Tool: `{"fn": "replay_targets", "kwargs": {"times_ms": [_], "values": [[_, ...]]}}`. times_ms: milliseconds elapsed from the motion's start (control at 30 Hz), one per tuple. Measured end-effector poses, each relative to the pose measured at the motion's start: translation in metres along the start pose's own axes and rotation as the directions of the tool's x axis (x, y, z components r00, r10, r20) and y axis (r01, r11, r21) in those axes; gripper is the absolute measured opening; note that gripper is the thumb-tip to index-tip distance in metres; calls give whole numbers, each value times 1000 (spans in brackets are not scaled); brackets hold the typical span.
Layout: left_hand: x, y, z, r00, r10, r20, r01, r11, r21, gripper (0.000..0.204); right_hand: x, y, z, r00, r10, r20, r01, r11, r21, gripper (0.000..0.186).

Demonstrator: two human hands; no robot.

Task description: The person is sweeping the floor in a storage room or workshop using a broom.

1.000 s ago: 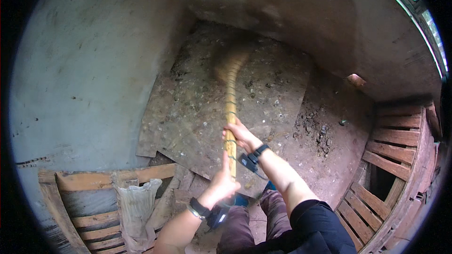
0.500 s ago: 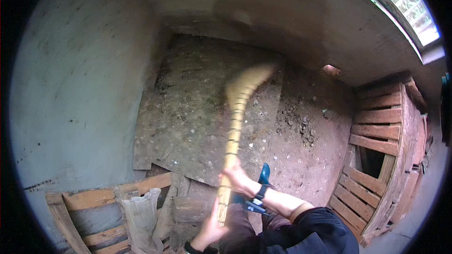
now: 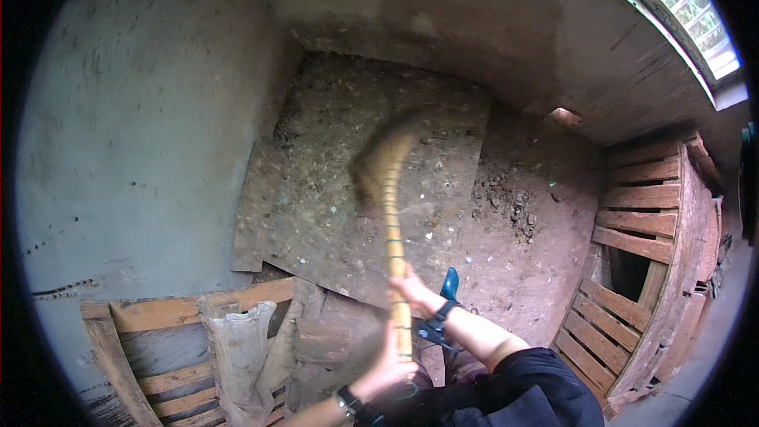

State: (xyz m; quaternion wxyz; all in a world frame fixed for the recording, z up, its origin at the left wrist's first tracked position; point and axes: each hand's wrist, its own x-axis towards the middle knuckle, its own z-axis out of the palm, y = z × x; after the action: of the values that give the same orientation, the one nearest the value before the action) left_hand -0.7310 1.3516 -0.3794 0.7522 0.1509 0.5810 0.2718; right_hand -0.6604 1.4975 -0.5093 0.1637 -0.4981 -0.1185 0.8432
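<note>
A long straw broom [image 3: 394, 245] with a tan handle ringed by dark bindings slants away from me over the floor. Its curved sweeping end is smeared by motion above the dirty floor sheet. My right hand [image 3: 414, 292] wraps the handle partway up. Lower down, close to my body, my left hand [image 3: 386, 370] is closed round the handle's near end. Whether the bristles touch the floor sheet [image 3: 316, 190] cannot be made out through the blur.
A slatted wooden crate [image 3: 632, 245] with a dark opening stands at the right. At the lower left are a wooden slat frame [image 3: 182, 379] and a hanging pale sack [image 3: 241, 356]. Dark clumps of dirt [image 3: 514, 209] lie right of the sheet. My blue boot [image 3: 451, 283] shows nearby.
The broom's sweeping end has swung to the left over the floor sheet, and its handle has tilted. Both hands keep their hold. The whole view has shifted slightly.
</note>
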Motion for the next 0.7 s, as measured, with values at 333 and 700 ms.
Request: {"fn": "replay_targets", "kwargs": {"times_ms": [333, 700], "values": [[-19, 33, 16, 922, -58, 382, 48, 998, 36, 103, -89, -23, -46, 873, -233, -429, 258, 966, 0, 41], [-9, 88, 65, 1000, 11, -29, -13, 997, -70, 106, -1, -60, -7, 972, -156, 177, 162, 987, -16, 50]]}}
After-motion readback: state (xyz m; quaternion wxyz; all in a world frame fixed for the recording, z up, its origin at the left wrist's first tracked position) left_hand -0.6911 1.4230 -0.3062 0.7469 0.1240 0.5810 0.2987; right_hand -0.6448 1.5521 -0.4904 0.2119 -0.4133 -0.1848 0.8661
